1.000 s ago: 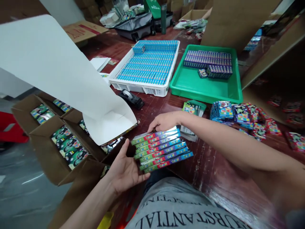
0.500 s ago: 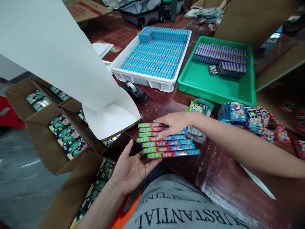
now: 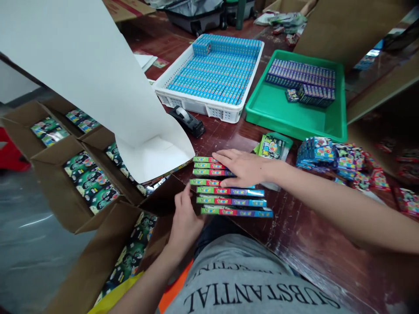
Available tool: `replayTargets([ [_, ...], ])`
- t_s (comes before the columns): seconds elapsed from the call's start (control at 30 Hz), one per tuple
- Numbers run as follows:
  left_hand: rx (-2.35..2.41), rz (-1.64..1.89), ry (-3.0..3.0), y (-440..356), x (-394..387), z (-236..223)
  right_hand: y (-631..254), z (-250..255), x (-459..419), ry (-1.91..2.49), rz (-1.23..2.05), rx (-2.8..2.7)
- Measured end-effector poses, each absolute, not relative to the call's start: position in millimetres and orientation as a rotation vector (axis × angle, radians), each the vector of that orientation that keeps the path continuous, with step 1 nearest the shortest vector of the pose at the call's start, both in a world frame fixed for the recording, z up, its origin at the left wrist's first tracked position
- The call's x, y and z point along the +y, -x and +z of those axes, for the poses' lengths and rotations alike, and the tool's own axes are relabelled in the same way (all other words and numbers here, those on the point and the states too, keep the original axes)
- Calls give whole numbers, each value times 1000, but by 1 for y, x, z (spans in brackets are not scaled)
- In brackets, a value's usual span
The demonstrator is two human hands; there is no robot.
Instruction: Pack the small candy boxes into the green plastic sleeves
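Observation:
In front of me is a stack of flat strips of small candy-like boxes, their edges green, red, purple and blue. The strips lie in several rows, unevenly lined up at both ends. My right hand rests palm down over the farther rows with its fingers stretched out, hiding part of them. At the left ends, my left hand has curled fingers, and one fingertip touches the end of a middle row. Whether it pinches anything there is hidden. A large white sheet of card curves down just beyond the left hand.
A white crate full of blue boxes and a green tray with purple boxes stand behind. A tape dispenser sits before the crate. Loose packets lie at right. Open cartons of dark-green printed packs stand at left.
My left hand has turned from palm up with spread fingers to curled fingers at the strips' left ends. The right hand stays on the strips, and gaps between some rows have widened.

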State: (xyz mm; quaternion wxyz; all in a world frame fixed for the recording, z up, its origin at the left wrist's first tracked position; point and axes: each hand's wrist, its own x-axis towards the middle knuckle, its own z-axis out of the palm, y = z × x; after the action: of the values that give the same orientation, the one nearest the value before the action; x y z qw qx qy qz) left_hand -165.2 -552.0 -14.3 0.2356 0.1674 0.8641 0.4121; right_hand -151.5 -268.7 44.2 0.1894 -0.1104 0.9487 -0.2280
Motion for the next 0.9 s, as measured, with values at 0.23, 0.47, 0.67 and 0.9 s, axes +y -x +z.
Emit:
replayTargets([
  [0.23, 2468, 833, -1247, 220, -539, -26, 114, 50, -302, 111, -406, 2624],
  [0.47, 2049, 1074, -1134, 246, -515, -26, 128, 47, -292, -40, -376, 2719],
  [0.67, 2007, 1121, -1139, 235, -518, -13, 124, 35, -302, -65, -396, 2853],
  [0.9, 2910, 1443, -330, 323, -591, 13, 130, 56, -297, 2, -526, 2916],
])
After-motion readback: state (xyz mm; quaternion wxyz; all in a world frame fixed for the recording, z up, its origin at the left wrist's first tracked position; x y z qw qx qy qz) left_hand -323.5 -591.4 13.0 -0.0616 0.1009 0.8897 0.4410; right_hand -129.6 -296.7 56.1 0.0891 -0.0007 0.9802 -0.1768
